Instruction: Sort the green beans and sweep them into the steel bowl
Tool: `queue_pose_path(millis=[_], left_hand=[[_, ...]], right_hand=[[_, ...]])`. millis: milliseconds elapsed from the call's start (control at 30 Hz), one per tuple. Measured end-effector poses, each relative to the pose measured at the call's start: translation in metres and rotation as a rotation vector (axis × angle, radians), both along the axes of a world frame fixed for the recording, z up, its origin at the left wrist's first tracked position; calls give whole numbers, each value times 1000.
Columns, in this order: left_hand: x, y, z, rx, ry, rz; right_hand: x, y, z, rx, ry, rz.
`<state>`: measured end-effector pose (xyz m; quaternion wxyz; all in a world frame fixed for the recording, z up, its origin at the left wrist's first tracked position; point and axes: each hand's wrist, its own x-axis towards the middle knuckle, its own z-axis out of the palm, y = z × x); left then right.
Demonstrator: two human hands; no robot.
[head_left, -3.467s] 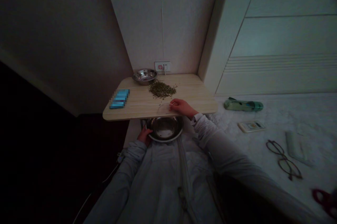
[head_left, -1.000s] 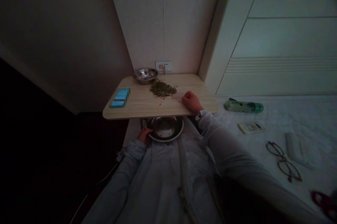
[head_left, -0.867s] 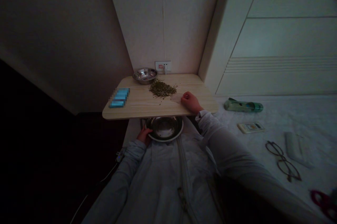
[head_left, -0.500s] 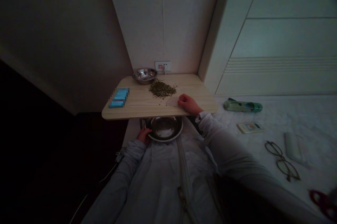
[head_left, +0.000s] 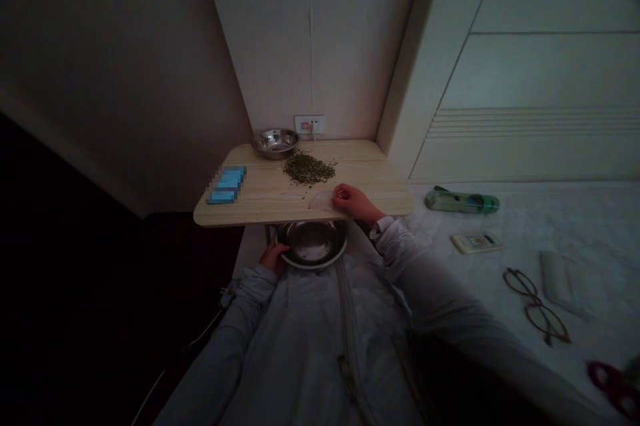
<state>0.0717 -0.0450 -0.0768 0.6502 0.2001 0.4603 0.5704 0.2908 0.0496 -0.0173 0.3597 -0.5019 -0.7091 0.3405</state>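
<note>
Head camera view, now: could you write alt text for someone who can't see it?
The right hand holds a clear, thin piece over a wooden table, near scattered green grains; the left hand grips a metal bowl below the edge.

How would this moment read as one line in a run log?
left hand: holds near steel bowl | right hand: holds clear thin piece over table | green grains: loose pile on table | far steel bowl: beside pile

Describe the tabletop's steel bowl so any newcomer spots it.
Find the wooden tabletop against the wall. At its back left corner, beside the scattered grains, sits the steel bowl. The other bowl is lower, held by the left hand.
</note>
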Motion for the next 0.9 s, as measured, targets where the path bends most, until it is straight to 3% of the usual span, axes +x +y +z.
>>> queue_pose_path(millis=[533,700,900], left_hand=[[0,-3,0,38,15,-21],[-2,-2,-1,47,22,-43],[-1,-3,1,40,19,-43]], right_hand=[[0,5,-7,-42,183,21],[2,5,-7,-61,143,34],[-6,7,-3,-23,162,-50]])
